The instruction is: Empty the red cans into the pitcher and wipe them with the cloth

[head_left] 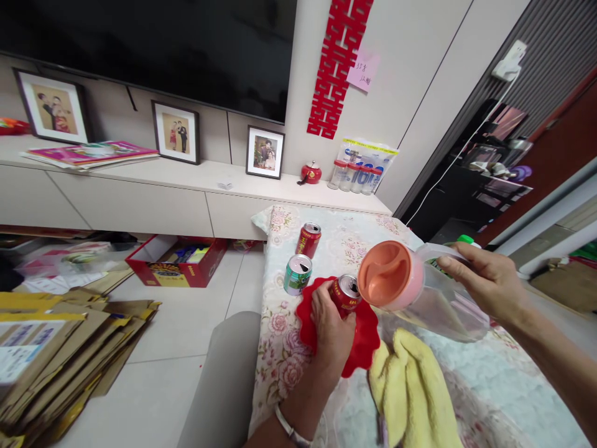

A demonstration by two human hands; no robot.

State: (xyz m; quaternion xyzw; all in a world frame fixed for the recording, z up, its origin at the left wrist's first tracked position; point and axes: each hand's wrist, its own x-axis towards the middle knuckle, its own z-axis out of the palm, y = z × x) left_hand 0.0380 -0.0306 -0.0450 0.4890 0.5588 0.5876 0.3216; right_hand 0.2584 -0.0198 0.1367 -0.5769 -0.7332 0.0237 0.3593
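My left hand (pixel 331 323) wraps round a red drink can (pixel 346 298) that stands on a red scalloped tray (pixel 366 342). In my right hand (pixel 485 280) is the handle of a clear plastic pitcher (pixel 448 305) with an orange lid (pixel 385 274). The pitcher is tipped to the left, its lid close beside the opened top of the can. I cannot make out any stream of liquid between them. A green can (pixel 297 275) and another red can (pixel 308 241), both opened, stand upright behind my left hand.
A yellow cloth (pixel 415 386) lies on the flowered tablecloth (pixel 280 367) in front of the pitcher. A green bottle cap (pixel 465 239) shows behind my right hand. Glass jars (pixel 353 177) and a red teapot (pixel 311 173) stand on the white cabinet. Flattened cardboard (pixel 93 354) lies at left.
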